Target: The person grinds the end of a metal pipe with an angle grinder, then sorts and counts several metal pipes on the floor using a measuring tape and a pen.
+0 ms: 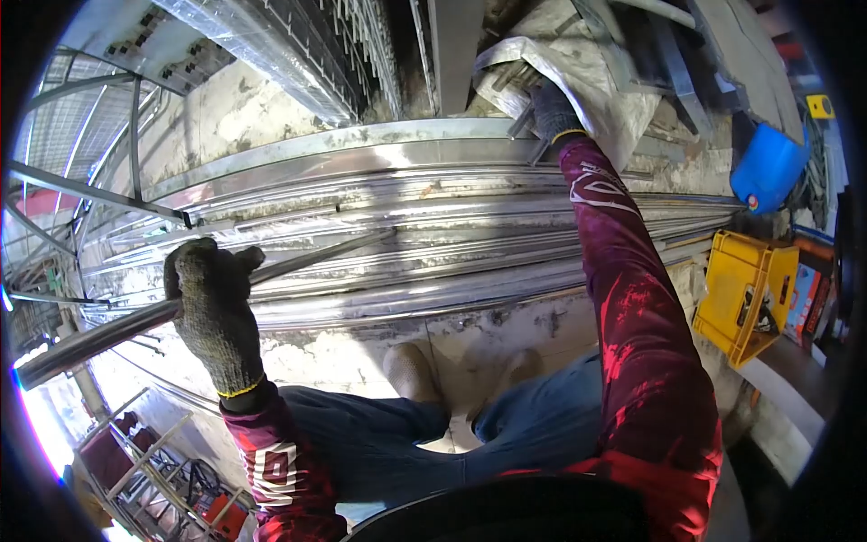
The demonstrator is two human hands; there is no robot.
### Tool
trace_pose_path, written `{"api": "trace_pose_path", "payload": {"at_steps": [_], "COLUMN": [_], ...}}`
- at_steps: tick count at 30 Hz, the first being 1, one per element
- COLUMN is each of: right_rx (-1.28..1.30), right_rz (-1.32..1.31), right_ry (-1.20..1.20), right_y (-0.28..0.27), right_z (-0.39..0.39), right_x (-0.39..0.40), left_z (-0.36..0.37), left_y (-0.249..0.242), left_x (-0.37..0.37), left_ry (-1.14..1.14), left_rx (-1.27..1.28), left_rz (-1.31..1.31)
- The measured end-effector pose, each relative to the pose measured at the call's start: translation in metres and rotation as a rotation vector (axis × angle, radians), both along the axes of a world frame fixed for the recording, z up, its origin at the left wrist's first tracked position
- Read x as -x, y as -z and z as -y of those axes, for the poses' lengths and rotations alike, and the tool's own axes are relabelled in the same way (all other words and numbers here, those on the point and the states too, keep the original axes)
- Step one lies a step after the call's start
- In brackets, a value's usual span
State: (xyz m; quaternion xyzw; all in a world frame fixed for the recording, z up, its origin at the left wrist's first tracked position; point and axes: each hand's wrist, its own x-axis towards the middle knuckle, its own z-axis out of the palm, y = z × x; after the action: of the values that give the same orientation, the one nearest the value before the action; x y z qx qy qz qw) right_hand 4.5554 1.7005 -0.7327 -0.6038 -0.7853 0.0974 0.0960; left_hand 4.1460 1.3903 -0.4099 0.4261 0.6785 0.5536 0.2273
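My left hand (215, 303), in a dark knitted glove, is wrapped around a long metal pipe (108, 341). The pipe slants from the left edge up toward the middle, over the metal bars lying on the ground. Stretched far forward, my right hand (554, 112) wears a similar glove and is at the mouth of a white sack (623, 122). Short metal offcuts (522, 122) show beside and under it. The fingers of that hand are hidden, so I cannot tell whether they grip anything.
Long metal bars (433, 217) lie across the ground before my feet. A yellow crate (736, 289) and a blue jug (769, 169) stand to the right. Metal framing (135, 144) rises at left. Wrapped stock (262, 45) lies ahead; a wheeled cart (153, 461) is lower left.
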Motion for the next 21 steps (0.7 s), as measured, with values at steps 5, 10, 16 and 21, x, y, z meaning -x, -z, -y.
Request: {"api": "trace_pose_path", "payload": {"at_steps": [5,10,16,21], "right_rx": [0.188,-0.022,-0.122,-0.231], "right_rz": [0.310,0.432,0.525,0.343], "right_ry": [-0.107,-0.496,-0.550,-0.908], "right_y": [-0.046,-0.080,-0.058,-0.116], "right_z": [0.032,0.047,0.050,0.147], "right_x": [0.023,0.024,0.053,0.122], "left_z": [-0.003,-0.010,-0.018,-0.022], "left_y": [0.004,0.009,-0.004,0.009], "left_x": [0.011,0.007,-0.011,0.004], "left_ry": [0.038,-0.037,-0.110,-0.099], "left_rx": [0.029,-0.062,-0.012,-0.001], "left_rz": [-0.562,0.107,0.130,0.304]}}
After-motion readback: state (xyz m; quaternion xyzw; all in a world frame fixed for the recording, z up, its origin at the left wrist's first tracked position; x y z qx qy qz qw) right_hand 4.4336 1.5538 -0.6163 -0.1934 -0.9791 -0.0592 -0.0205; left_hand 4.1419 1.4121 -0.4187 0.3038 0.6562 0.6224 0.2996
